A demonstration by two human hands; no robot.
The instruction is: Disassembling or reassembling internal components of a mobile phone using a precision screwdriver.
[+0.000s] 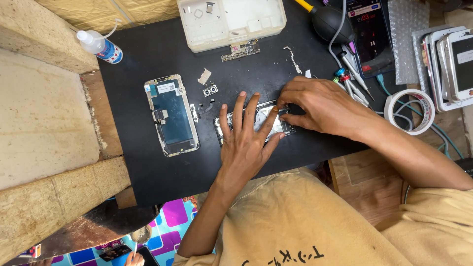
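Observation:
An opened phone body (261, 118) lies on the black work mat (148, 162). My left hand (245, 143) rests flat on it with fingers spread, pressing it down. My right hand (318, 106) sits at the phone's right end, fingertips pinched on a small part inside the frame; what they pinch is too small to name. To the left, a detached phone screen (171, 114) lies face down. Near it are a small camera module (210, 90) and loose small parts.
A white parts tray (231, 19) and a circuit board (240, 50) lie at the back. A squeeze bottle (100, 47) is back left. Screwdrivers (352, 81), a black air blower (330, 22), a tape roll (410, 111) and stacked phones (451, 64) crowd the right.

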